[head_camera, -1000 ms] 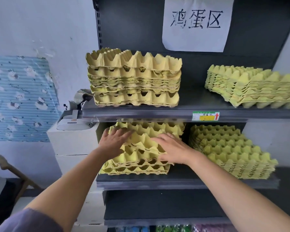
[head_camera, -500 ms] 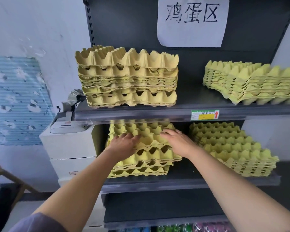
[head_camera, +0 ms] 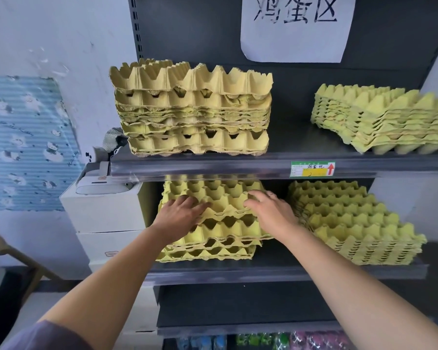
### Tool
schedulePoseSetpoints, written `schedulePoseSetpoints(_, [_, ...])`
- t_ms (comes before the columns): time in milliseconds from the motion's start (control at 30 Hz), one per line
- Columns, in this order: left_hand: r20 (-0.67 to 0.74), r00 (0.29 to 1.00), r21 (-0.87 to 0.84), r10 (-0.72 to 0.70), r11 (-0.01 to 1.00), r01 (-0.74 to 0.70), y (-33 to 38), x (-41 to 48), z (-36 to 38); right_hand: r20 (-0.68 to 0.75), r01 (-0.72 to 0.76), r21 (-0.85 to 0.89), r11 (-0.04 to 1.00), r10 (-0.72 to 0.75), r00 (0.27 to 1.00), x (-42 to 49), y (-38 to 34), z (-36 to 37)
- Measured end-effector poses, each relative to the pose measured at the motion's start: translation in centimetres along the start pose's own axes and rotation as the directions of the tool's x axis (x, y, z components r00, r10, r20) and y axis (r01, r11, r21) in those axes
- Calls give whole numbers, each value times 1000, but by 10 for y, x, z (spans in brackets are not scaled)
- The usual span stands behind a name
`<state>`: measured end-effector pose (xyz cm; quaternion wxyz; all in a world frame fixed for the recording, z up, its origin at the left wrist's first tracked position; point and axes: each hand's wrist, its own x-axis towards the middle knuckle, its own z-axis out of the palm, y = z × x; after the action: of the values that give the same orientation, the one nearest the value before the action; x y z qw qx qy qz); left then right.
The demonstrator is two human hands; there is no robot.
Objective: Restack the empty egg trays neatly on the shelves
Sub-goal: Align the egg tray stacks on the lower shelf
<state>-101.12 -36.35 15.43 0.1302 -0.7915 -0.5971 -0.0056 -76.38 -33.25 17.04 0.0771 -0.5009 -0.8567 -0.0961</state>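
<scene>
A loose stack of yellow egg trays (head_camera: 223, 231) sits at the left of the middle shelf (head_camera: 276, 272). My left hand (head_camera: 180, 213) lies flat on the top tray's left part, fingers spread. My right hand (head_camera: 271, 210) rests on the tray's right part, fingers slightly bent over the cups. The top tray sits askew on those below. A neater, angled stack (head_camera: 352, 223) lies to the right on the same shelf. On the upper shelf (head_camera: 238, 165) stand a tall uneven stack (head_camera: 192, 109) at left and a slanted stack (head_camera: 384, 120) at right.
A white paper sign (head_camera: 296, 29) hangs on the dark back panel. White boxes with a small printer (head_camera: 104, 188) stand left of the shelf unit. A lower shelf (head_camera: 238, 329) and coloured packets (head_camera: 263, 342) lie beneath. A chair frame (head_camera: 15, 256) is at far left.
Both hands have slid the top tray deeper onto the lower-left stack, and it now lies straighter. The camera has come closer to the shelves.
</scene>
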Motion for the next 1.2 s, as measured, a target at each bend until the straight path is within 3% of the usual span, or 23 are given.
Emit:
schedulePoseSetpoints(367, [-178,984,-175,-10,984,-22,5,8,-6,-160,-26,-39,999,19,987,-38,-10,-15])
schedulePoseSetpoints(467, [-132,990,-256,-54,966,18,5,2,1,-151,-5,-44,999,-1,989,-46,-20,-19])
schedulePoseSetpoints(533, [-67,992,-434,-111,898,72,10,-3,4,-122,28,-32,999,-32,992,-48,-31,-17])
schedulePoseSetpoints(633, [-60,968,-701,-245,701,134,26,-6,-3,-68,103,1,995,-103,992,-51,-45,-8])
schedulePoseSetpoints(800, [-148,976,-436,-163,896,83,70,1,-23,-92,130,252,959,-110,990,-51,-33,-8])
schedulePoseSetpoints(967, [-17,991,-282,-130,952,120,118,24,-46,-308,-49,390,919,181,934,-53,13,-7])
schedulePoseSetpoints(1067, [108,981,-230,-160,956,181,146,42,-52,-201,-179,387,905,272,941,-55,39,-2])
schedulePoseSetpoints(1200, [235,938,-187,-255,935,301,179,63,-54,-122,-231,386,893,298,947,-62,62,5])
